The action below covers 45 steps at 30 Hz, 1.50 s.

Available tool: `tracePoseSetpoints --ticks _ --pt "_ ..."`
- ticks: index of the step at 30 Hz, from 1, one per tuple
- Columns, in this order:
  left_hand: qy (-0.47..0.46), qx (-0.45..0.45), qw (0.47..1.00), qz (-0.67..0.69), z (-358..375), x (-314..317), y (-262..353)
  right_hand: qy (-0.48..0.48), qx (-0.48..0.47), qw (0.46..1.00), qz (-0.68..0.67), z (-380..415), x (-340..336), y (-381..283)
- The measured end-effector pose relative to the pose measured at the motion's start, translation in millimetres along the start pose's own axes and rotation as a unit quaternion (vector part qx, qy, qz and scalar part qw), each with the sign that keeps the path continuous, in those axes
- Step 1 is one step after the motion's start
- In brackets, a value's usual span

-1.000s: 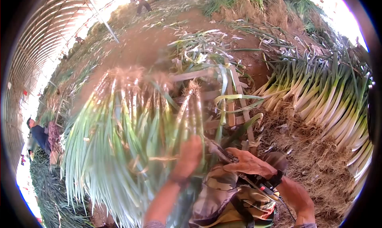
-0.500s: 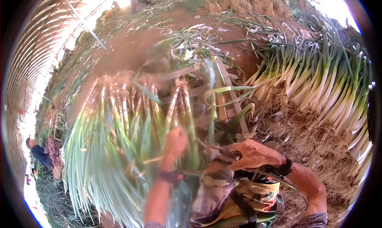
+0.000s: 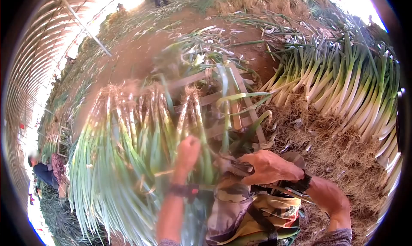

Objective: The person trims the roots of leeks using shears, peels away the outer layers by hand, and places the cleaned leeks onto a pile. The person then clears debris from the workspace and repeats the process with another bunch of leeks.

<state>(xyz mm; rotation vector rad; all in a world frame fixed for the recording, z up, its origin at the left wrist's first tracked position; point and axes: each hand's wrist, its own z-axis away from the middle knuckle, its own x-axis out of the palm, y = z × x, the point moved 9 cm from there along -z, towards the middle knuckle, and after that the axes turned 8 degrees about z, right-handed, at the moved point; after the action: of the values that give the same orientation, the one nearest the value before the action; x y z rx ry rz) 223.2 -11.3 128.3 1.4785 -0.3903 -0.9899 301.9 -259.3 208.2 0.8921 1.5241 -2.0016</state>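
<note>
left hand (image 3: 188,148) clenched round leek stalks (image 3: 195,117), steadying the bundle (image 3: 128,151) at centre | right hand (image 3: 268,166) gripping shears (image 3: 234,165) beside them | stacked leeks (image 3: 352,96) upper right

A long row of white-stalked green leeks (image 3: 352,91) lies on reddish-brown bare soil (image 3: 137,53); a crouching person in dark blue clothing (image 3: 43,171) works well apart.
</note>
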Motion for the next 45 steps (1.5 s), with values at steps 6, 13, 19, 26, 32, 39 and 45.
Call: tracePoseSetpoints --ticks 6,13,19,26,32,39,45 --pt "-0.006 -0.015 0.998 0.062 1 4 8 0.013 0.022 0.999 -0.021 -6 1 -1" --pt "-0.001 0.021 0.983 0.185 -16 -4 34 -0.014 0.069 0.996 0.048 -13 11 7" --pt "0.002 0.076 0.974 0.216 -25 -13 100 0.048 0.038 0.997 0.040 -30 1 1" --pt "-0.020 0.225 0.877 0.424 -33 -51 171 0.061 0.064 0.990 0.109 -75 0 16" --pt "0.133 0.282 0.875 0.370 -27 -113 173 0.094 0.040 0.989 0.104 -107 -9 18" --pt "0.063 0.025 0.994 -0.083 5 -18 21 0.090 0.103 0.985 0.109 -146 -15 40" --pt "-0.028 0.081 0.916 -0.392 18 54 -14 0.136 0.071 0.979 0.137 -171 -17 51"
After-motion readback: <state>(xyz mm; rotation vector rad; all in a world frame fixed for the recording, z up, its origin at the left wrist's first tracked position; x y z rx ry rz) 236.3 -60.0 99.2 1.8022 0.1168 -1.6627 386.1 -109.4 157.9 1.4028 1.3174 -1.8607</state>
